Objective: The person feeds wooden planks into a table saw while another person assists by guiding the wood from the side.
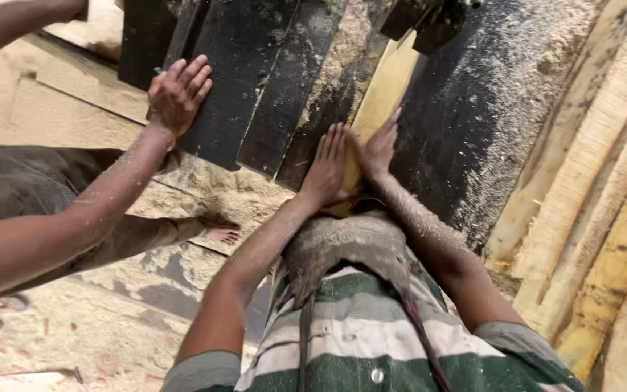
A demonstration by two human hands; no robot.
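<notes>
A pale yellow wooden plank [384, 91] lies lengthwise on a dark, sawdust-covered table [466, 109], running away from me. My left hand [326, 165] presses flat against the plank's near end from the left. My right hand [379, 149] presses on it from the right, fingers stretched forward. The two hands clasp the plank's end between them. Sawdust coats both forearms. The plank's far end goes under a dark machine part [429, 22] at the top.
Another person's hand [179, 91] rests flat on dark boards [255, 80] to the left, and that person's bare foot [223, 234] stands on the sawdust-strewn floor [74, 327]. Rough pale wood slabs [604, 218] are stacked along the right.
</notes>
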